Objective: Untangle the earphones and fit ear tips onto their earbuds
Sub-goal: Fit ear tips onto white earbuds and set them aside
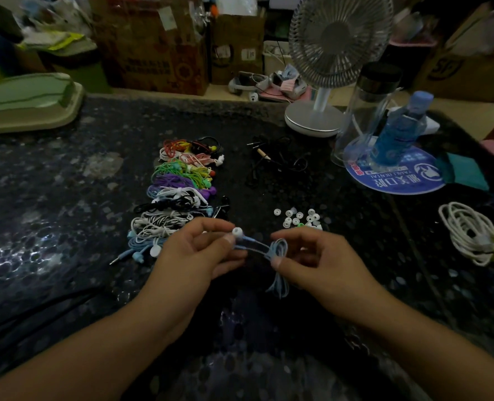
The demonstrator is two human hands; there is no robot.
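Dark speckled surface (66, 198), cluttered w/ boxes behind. Left hand (193, 253) grip pinches a light-blue earphone (257, 246) near its white-tipped earbud (237, 231); right hand (312, 259) grip pinches its bunched cord. Both held just above surface. Loose ear tips (297, 219) just beyond; coloured earphone bundles (179, 192) to the left.

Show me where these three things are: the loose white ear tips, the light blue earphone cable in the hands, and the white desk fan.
loose white ear tips (297, 219), head view, middle of the cluster.
light blue earphone cable (276, 248), head view, coiled loop.
white desk fan (312, 118), head view, round base.
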